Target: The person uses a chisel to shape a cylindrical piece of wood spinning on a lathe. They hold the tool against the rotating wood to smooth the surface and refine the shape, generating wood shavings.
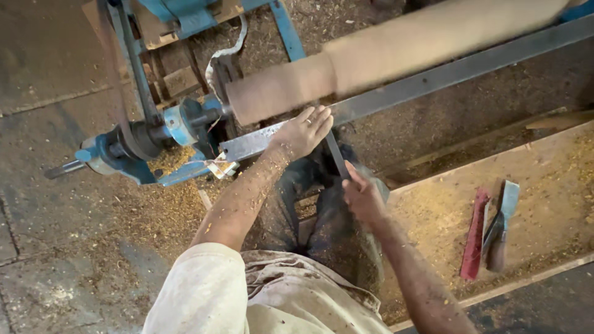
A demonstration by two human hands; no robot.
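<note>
A long pale wooden cylinder (pixel 396 52) spins blurred on a blue lathe (pixel 142 139). A grey metal tool rest bar (pixel 433 77) runs under it. My left hand (pixel 303 131) lies on the bar with fingers pressing down on a dark metal chisel (pixel 334 151) near the wood. My right hand (pixel 362 198) is closed around the chisel's lower end, close to my lap. The chisel's tip is hidden under my left hand's fingers.
Sawdust covers the floor and my forearms. A wooden board (pixel 544 185) at the right carries a red tool (pixel 475 238) and a blue-grey blade with a dark handle (pixel 502 226). A belt and pulley (pixel 124 105) drive the lathe at the left.
</note>
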